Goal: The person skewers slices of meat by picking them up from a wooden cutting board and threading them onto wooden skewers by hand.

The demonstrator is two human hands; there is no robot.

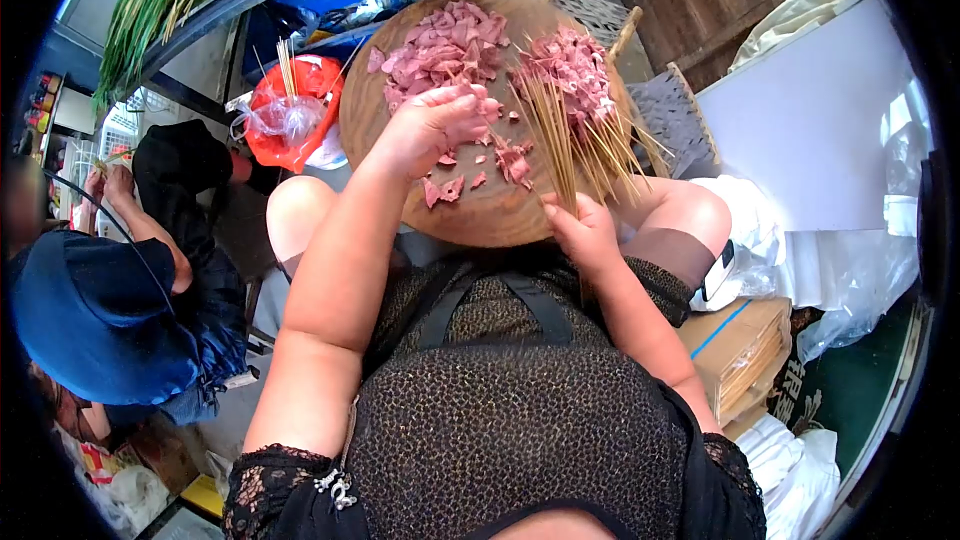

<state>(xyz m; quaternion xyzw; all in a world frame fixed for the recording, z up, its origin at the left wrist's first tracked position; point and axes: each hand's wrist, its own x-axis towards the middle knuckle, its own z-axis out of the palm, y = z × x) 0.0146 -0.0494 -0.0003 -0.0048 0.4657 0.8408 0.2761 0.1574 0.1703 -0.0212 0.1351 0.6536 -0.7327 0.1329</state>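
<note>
From my head view, the only writing I notice is the pale characters on a dark green panel low on the right; they are turned sideways and partly covered, so I can't read them for certain.

The sliced meat lies in a loose heap by the far left edge of my round wooden worktop, pink-red, thin and moist-looking, with folded pieces overlapping. Near the far right edge is a pile of skewered meat, its pale sticks fanning out toward the right edge. A few meat scraps are scattered between the middle and the near left edge.

My left hand is at the near side of the heap, fingers partly curled; I can't tell whether a slice is between them. My right hand, at the near right edge, is closed around a bundle of thin bamboo sticks, which slant away across the worktop toward the skewered meat.
</note>
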